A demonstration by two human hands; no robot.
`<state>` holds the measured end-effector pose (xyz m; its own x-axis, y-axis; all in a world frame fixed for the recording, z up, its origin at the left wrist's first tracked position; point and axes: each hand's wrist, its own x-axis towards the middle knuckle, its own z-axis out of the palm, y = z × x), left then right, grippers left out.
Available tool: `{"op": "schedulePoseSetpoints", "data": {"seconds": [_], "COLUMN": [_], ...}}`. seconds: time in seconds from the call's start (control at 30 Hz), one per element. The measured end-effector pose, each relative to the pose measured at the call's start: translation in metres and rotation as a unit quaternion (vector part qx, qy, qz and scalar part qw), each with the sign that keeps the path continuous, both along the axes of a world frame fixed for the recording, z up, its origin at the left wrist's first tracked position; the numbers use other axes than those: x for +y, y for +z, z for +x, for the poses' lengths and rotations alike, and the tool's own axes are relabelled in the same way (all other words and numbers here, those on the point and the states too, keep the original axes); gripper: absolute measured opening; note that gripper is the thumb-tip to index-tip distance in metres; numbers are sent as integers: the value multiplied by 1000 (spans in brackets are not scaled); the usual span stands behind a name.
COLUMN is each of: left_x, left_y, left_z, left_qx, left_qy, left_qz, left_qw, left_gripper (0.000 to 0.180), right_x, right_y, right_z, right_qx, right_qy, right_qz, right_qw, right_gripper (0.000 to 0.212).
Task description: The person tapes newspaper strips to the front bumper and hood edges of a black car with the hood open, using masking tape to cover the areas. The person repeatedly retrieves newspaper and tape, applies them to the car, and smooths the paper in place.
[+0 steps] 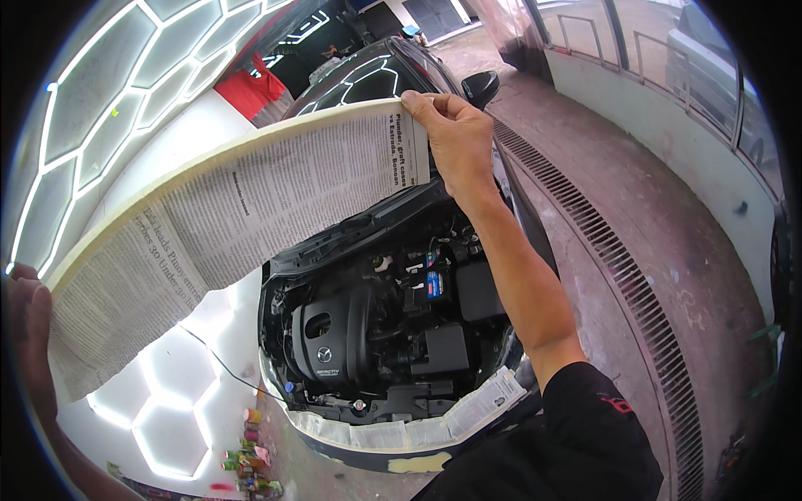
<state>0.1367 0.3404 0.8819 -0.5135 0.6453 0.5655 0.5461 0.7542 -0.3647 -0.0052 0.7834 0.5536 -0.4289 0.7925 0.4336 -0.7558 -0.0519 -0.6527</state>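
Observation:
A long strip of newspaper, edged along its top with pale masking tape, is stretched between my hands above an open engine bay. My right hand pinches its upper right corner between thumb and fingers. At the far left rim, my left hand grips the other end; shadow partly hides its fingers. Below the strip lie the black engine cover and a battery of the dark car. More newspaper is taped along the front edge of the bay.
A pale yellow patch marks the bumper. Several cans and bottles stand on the floor at lower left. A slotted drain grate runs along the car's right. The side mirror juts out beyond my right hand. Red cloth hangs behind.

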Motion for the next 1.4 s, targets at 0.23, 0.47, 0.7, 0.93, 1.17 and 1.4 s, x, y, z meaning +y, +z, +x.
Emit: {"op": "schedulePoseSetpoints", "data": {"seconds": [0.23,0.47,0.7,0.93,1.17,1.4], "left_x": [-43,-30,-19,24,41,26], "left_y": [1,-2,-18,-84,-75,-31], "left_z": [-9,2,-1,83,65,27], "left_qx": [35,36,29,156,220,143], "left_qy": [123,107,49,-54,-64,-19], "left_qz": [29,86,93,-66,7,56], "left_qw": [991,990,994,984,973,988], "left_gripper": [31,34,23,18,16,21], "right_x": [-3,-1,-47,-60,-58,-70], "right_y": [-1,-9,-28,-23,-22,-15], "right_z": [-6,-10,-18,-20,-26,-14], "right_qx": [-4,-41,-17,-13,-21,-51], "right_qy": [-105,-250,-363,-306,-314,-322], "right_qz": [-14,42,361,380,376,384], "right_qw": [994,966,859,873,872,864], "right_gripper": [55,53,59,74,76,71]}}
